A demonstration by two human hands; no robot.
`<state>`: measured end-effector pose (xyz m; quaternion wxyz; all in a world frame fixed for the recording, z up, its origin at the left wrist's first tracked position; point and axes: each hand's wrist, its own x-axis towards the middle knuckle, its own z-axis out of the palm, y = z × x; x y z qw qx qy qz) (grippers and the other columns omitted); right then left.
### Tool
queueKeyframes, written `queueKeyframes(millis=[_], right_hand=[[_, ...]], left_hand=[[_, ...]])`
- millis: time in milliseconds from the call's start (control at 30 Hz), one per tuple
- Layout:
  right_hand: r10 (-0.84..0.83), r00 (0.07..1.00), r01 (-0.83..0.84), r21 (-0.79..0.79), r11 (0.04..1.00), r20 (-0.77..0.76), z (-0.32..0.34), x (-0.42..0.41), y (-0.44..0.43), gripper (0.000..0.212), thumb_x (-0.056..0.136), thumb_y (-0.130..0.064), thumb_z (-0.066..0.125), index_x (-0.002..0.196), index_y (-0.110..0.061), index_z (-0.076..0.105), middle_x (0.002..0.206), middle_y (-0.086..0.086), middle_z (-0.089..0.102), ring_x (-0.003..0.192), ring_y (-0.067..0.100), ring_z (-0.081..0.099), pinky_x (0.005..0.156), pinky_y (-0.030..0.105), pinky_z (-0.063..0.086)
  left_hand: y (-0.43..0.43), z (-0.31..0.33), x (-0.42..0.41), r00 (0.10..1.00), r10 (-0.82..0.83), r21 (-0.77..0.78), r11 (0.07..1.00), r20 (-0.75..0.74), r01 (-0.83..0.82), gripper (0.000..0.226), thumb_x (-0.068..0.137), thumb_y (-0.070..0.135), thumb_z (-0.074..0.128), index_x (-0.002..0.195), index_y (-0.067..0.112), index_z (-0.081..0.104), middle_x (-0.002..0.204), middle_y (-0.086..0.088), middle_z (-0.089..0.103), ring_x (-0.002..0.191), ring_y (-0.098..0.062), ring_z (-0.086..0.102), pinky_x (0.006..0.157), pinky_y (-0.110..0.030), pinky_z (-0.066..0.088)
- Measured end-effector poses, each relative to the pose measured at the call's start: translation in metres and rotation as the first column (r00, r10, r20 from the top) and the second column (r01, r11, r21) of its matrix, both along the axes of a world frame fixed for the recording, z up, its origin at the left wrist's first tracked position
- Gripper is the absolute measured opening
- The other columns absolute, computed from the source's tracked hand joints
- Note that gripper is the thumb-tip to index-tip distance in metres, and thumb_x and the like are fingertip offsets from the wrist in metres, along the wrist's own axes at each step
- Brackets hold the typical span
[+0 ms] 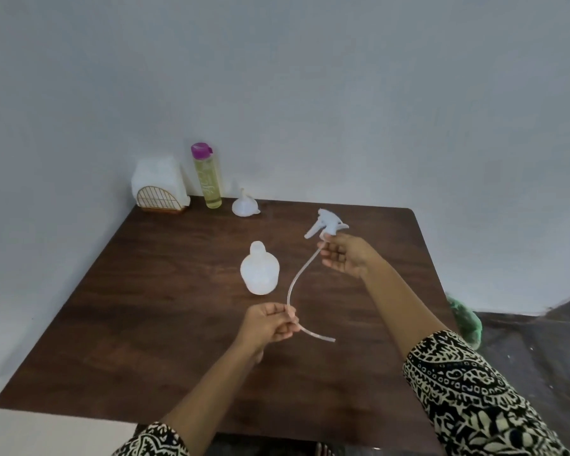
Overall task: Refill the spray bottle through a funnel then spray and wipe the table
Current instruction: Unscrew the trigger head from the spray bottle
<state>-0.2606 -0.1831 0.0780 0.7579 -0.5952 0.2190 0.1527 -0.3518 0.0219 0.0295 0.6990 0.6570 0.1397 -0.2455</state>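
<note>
The translucent white spray bottle (260, 270) stands uncapped near the middle of the dark wooden table (152, 317). Its white trigger head (327, 224) is off the bottle, held up to the right by my right hand (346, 253), which grips it just under the nozzle. A long clear dip tube (297, 278) curves down from the head. My left hand (270, 324) pinches the tube near its lower end, in front of the bottle. A white funnel (245, 205) sits upside down at the table's far edge. Beside it stands a tall bottle of yellow liquid (208, 178) with a purple cap.
A holder of white paper napkins (160, 186) sits in the far left corner against the wall. A green bag (465, 316) lies on the floor past the table's right edge. Walls close the far and left sides.
</note>
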Motion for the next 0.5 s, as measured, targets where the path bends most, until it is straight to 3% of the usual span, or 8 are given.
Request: queueKeyframes(millis=[167, 500], right_hand=[[0.070, 0.983, -0.053, 0.102, 0.993, -0.172, -0.053, -0.003, -0.040, 0.014, 0.093, -0.017, 0.053, 0.092, -0.009, 0.064, 0.083, 0.003, 0.064, 0.076, 0.015, 0.058, 0.073, 0.034, 0.052], [0.013, 0.938, 0.101, 0.307, 0.946, -0.348, -0.110, 0.000, -0.057, 0.040, 0.090, -0.023, 0.032, 0.103, 0.000, 0.062, 0.067, 0.004, 0.048, 0.062, 0.017, 0.045, 0.077, 0.038, 0.049]], left_hand=[[-0.026, -0.026, -0.009, 0.988, -0.043, -0.012, 0.999, -0.151, 0.042, 0.005, 0.090, 0.005, 0.063, 0.090, 0.003, 0.067, 0.072, -0.006, 0.073, 0.063, -0.014, 0.071, 0.061, -0.024, 0.056], [-0.060, -0.050, -0.015, 0.937, -0.076, -0.050, 0.997, -0.342, 0.063, 0.009, 0.090, 0.002, 0.060, 0.094, 0.003, 0.068, 0.075, -0.006, 0.072, 0.065, -0.013, 0.071, 0.065, -0.026, 0.057]])
